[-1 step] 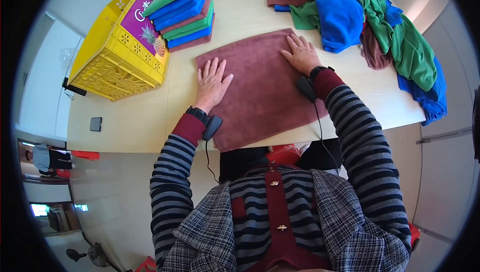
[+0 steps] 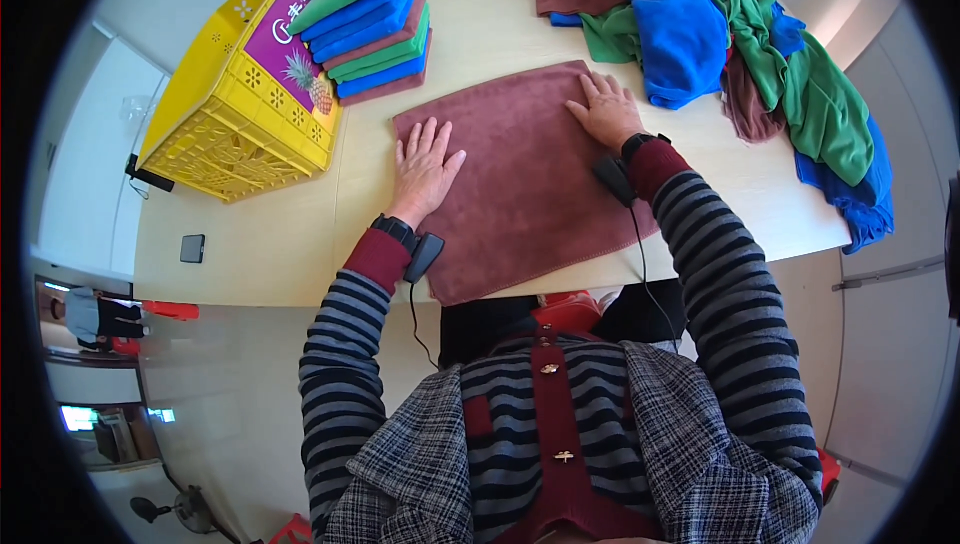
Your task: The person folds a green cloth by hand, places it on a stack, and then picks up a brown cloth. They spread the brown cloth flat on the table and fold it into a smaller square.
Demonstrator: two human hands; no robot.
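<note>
Head view shows almost no change: your left hand [image 2: 424, 174] and right hand [image 2: 608, 116], both open and palm-down, still rest on the brown cloth [image 2: 520, 189] near its far corners, seemingly keeping it flat and unfolded on the table [image 2: 270, 254].

Reaching forward with left arm [image 2: 345, 354] and right arm [image 2: 735, 269], well apart. Resting left hand [image 2: 424, 176] palm down, pointing forward; resting right hand [image 2: 609, 116] palm down, angled leftward.
</note>
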